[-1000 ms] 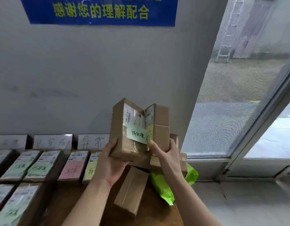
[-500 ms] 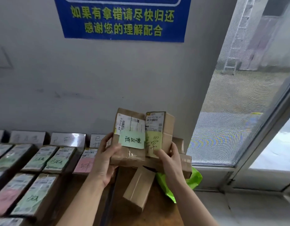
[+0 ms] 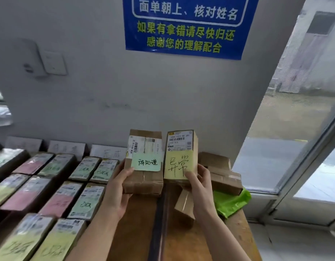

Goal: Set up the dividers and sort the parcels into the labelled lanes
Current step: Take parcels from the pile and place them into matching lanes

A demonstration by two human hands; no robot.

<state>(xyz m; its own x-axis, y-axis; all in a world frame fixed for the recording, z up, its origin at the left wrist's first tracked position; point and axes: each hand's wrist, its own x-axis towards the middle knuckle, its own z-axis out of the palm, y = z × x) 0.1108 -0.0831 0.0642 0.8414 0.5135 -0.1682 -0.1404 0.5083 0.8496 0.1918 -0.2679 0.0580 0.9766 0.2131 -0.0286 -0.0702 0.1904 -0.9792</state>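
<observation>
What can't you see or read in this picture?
All head view:
- Poster: top cut off by the frame edge.
- Lane signs: writing too faint and blurred to read.
- Sorted parcels: notes blurred; the leftmost cut by the edge.
- Third sign: partly hidden behind the green-note parcel.
- Boxes: partly hidden behind the yellow-note parcel.

A blue sign (image 3: 183, 25) with white and yellow Chinese lettering hangs on the grey wall (image 3: 162, 95) at twelve o'clock. A white switch plate (image 3: 53, 63) sits at ten o'clock. At three o'clock, a tall glass pane (image 3: 294, 129) shows pavement outside.
</observation>
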